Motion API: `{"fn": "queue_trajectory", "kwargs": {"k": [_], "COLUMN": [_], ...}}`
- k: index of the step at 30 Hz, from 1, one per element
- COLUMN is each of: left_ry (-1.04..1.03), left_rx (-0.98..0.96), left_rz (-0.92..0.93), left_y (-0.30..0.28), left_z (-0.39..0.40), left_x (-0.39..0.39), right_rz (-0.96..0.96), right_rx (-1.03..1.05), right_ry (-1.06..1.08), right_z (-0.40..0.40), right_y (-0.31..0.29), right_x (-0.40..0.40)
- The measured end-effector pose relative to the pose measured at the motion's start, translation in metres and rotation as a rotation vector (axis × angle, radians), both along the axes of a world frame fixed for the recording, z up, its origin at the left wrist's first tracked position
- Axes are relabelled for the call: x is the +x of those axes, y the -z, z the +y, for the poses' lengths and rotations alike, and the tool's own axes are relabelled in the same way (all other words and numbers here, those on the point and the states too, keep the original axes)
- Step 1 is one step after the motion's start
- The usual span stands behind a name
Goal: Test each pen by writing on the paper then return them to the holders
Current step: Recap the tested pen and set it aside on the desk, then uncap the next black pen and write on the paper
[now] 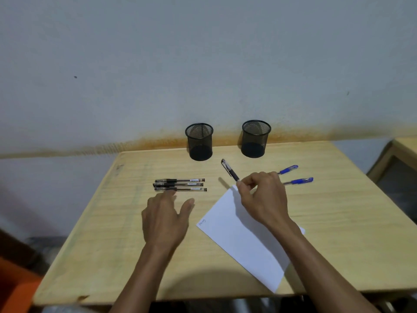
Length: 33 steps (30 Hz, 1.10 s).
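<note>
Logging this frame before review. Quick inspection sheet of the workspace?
Surface: wooden table, bare wood, stain marks near its left edge.
Job's things: three black pens lying side by side; two blue pens behind the right hand; paper with small writing at one corner; two mesh holders, both apparently empty.
Clutter: nothing seen.
Grippers: left hand open near the black pens; right hand pinches a capped black pen.
Cables: nothing seen.
Surroundings: grey wall, orange staining along its base.
</note>
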<state>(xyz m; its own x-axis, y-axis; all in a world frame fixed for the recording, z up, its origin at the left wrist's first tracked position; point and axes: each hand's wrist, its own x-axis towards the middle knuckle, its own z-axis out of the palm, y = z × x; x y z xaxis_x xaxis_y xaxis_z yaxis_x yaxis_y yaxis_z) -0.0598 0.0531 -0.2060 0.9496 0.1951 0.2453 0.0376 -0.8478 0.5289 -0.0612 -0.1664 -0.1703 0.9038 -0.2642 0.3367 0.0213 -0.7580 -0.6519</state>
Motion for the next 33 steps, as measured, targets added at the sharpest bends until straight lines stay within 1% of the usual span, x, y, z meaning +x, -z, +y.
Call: {"fn": "queue_trajectory", "kwargs": {"k": [2, 4, 8, 11, 16, 20, 24, 26, 28, 30, 33], "left_ry": [-0.066, -0.095, -0.104, -0.097, -0.098, -0.091, -0.088, -0.088, -0.09, -0.092, -0.091], "left_rx": [0.151, 0.226, 0.265, 0.272, 0.28, 0.273, 0.255, 0.248, 0.247, 0.245, 0.243], "left_rz": [0.027, 0.032, 0.094, 0.105, 0.12, 0.136, 0.153, 0.157, 0.159, 0.16, 0.162], "left_y": [0.015, 0.022, 0.028, 0.027, 0.026, 0.026, 0.025, 0.025, 0.025, 0.025, 0.023], "left_z": [0.006, 0.008, 0.008, 0.008, 0.007, 0.007, 0.006, 0.006, 0.006, 0.006, 0.006], "left_x": [0.004, 0.007, 0.008, 0.007, 0.006, 0.006, 0.005, 0.004, 0.004, 0.004, 0.003], "right_rz": [0.096, 0.171, 0.277, 0.318, 0.337, 0.343, 0.236, 0.152, 0.089, 0.079, 0.129], "right_rx": [-0.023, -0.051, -0.114, -0.131, -0.185, -0.208, -0.249, -0.282, -0.324, -0.362, -0.408], "right_ry": [0.055, 0.082, 0.116, 0.142, 0.184, 0.17, 0.186, 0.119, -0.035, -0.182, -0.276], "right_z": [0.006, 0.014, 0.028, 0.034, 0.039, 0.039, 0.041, 0.047, 0.06, 0.075, 0.088], "right_y": [-0.003, -0.003, 0.0, 0.003, 0.012, 0.02, 0.02, 0.015, 0.01, 0.008, 0.008], "right_x": [0.018, 0.035, 0.063, 0.077, 0.089, 0.088, 0.082, 0.081, 0.081, 0.084, 0.096]}}
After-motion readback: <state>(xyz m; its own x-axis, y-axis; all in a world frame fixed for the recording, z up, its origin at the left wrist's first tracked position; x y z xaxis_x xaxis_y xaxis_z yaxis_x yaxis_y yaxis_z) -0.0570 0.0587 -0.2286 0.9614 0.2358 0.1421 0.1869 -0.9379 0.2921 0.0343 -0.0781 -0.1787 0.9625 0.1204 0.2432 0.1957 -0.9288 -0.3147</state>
